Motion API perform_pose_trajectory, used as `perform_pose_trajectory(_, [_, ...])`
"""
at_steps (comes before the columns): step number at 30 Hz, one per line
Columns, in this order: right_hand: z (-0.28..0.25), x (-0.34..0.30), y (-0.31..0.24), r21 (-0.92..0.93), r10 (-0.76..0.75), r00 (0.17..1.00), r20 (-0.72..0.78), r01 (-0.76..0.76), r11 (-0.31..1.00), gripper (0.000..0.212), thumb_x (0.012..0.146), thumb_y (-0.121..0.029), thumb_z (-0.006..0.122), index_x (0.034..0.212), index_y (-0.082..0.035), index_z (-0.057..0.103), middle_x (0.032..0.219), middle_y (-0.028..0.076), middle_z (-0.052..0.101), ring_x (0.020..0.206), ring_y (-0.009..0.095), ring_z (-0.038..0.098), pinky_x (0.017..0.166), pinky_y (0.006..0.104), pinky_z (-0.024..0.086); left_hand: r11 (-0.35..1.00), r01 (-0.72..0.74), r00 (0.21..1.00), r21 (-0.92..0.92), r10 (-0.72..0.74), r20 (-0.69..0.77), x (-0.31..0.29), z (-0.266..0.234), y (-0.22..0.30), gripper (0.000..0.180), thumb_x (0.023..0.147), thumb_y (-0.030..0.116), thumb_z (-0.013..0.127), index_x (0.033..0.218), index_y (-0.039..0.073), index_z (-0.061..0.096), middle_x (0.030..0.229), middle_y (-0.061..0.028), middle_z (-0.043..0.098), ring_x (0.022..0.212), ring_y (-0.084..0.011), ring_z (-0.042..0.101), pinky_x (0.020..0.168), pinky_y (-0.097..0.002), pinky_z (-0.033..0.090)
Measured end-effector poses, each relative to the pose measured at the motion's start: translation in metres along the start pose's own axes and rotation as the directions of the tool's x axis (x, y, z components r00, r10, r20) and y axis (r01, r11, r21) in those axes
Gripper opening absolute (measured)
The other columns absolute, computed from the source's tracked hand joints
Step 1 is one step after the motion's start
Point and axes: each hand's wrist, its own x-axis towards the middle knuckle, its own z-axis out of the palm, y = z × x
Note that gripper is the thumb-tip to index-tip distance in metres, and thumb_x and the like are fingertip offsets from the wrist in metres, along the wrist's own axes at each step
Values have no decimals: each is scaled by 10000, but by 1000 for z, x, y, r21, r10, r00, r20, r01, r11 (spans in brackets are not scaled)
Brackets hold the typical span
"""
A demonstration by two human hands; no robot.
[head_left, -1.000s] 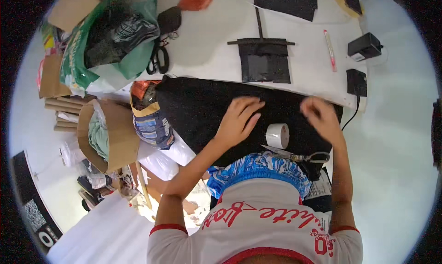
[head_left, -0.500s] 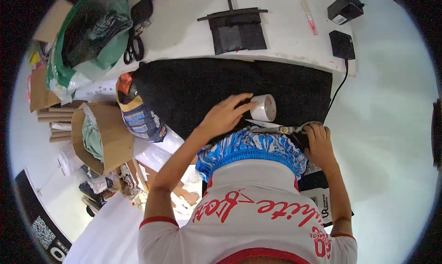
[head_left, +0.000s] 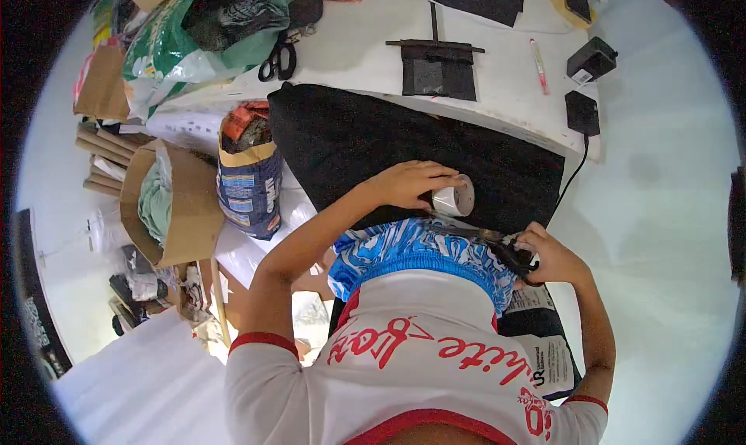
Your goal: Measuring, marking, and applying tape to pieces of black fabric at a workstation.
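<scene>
A roll of white tape [head_left: 458, 199] stands over the black cloth [head_left: 373, 142] that hangs from the table edge toward my lap. My left hand [head_left: 410, 185] grips the roll's left side, fingers over the top and thumb below. On my blue and white patterned shorts [head_left: 412, 247] lies a pair of scissors [head_left: 509, 252] with black handles, blades pointing left toward the roll. My right hand [head_left: 552, 256] is closed round the handles; some of its fingers are hidden.
Ahead, a white table [head_left: 350, 57] carries a black fabric piece with a rod [head_left: 439, 76], a red and white pen [head_left: 539, 66], black adapters [head_left: 583, 112], another pair of scissors [head_left: 278, 60] and a green bag [head_left: 183, 49]. At left stand a blue bag [head_left: 249, 185] and a cardboard box [head_left: 190, 220].
My left hand has moved right and closed on the tape roll. My right hand has taken the scissors by the handles and turned them slightly. The view has shifted, so the table appears farther right.
</scene>
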Motion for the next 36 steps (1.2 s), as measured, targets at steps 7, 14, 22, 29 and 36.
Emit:
perform_pose_trajectory(7, [-17, -13, -8, 78, 18, 983, -181, -4, 997, 672, 501, -240, 873, 1016, 3, 516, 943, 93, 406, 913, 252, 472, 818, 322, 418, 839, -36, 983, -543, -67, -168, 0, -3, 32, 722, 697, 211, 759, 1332, 91, 436, 1416, -139, 361, 1339, -309, 275, 1094, -426, 220])
perform_pose_trajectory(14, [-20, -17, -19, 61, -22, 938, -347, 46, 997, 704, 443, -237, 887, 988, -23, 495, 960, 68, 410, 872, 217, 465, 743, 319, 415, 750, -129, 830, -649, -277, -484, 12, 1, 51, 359, 768, 75, 683, 1115, 42, 597, 1130, -101, 612, 1109, -231, 538, 977, -355, 394])
perform_pose_trajectory(22, [-28, -19, -35, -137, -99, 883, -459, 39, 990, 779, 403, -280, 884, 1005, 7, 481, 981, 107, 428, 877, 278, 475, 768, 331, 424, 655, -34, 839, -755, -392, -378, 8, -15, 49, 227, 823, 82, 653, 1041, 25, 623, 979, -74, 665, 947, -138, 614, 827, -273, 484])
perform_pose_trajectory(29, [-7, -12, -11, 65, -108, 873, -476, 157, 985, 816, 446, -309, 893, 1067, 16, 476, 1008, 96, 460, 979, 256, 510, 828, 316, 447, 561, 90, 836, -823, -491, -243, -2, -16, 58, 183, 841, 122, 646, 987, 11, 648, 978, -69, 665, 896, -127, 625, 790, -251, 490])
perform_pose_trajectory(36, [-15, -9, 4, 378, 70, 542, -837, 482, 791, 137, 829, -85, 575, 832, -74, 438, 711, 34, 486, 653, 133, 497, 617, 278, 452, 419, 41, 714, -907, -647, -267, -27, 3, 49, 212, 898, 174, 575, 994, -2, 644, 914, -93, 681, 859, -140, 637, 800, -261, 491])
